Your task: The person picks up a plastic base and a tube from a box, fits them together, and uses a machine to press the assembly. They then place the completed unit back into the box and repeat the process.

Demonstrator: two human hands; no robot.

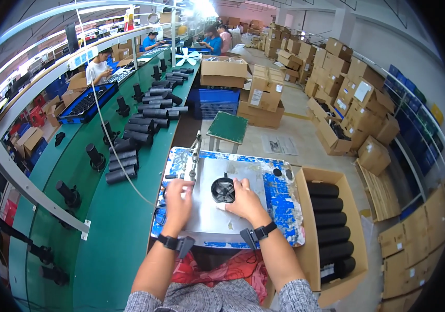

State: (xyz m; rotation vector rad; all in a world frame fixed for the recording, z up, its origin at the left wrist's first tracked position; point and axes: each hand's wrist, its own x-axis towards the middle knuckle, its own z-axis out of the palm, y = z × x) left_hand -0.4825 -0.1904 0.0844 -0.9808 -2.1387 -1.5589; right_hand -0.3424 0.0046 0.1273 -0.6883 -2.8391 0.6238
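A round black plastic part (223, 191) with spokes across its open middle rests on a metal plate (209, 213) in front of me. My right hand (243, 200) grips its right side, thumb and fingers bent around the rim. My left hand (179, 204) is at the plate's left edge with its fingers curled together. Whatever lies between those fingers is too small or hidden to make out. Just beyond the left fingertips stands a metal lever clamp (193, 164). The plate lies on a worn blue and white work table (279, 203).
An open carton (305, 229) of black cylinders (331, 221) stands at my right. Along the left runs a green bench (103, 223) with black tubes (138, 136) and upright black parts (95, 157). A green stool (227, 127) is ahead. Several people sit farther along; stacked cartons (355, 78) line the right.
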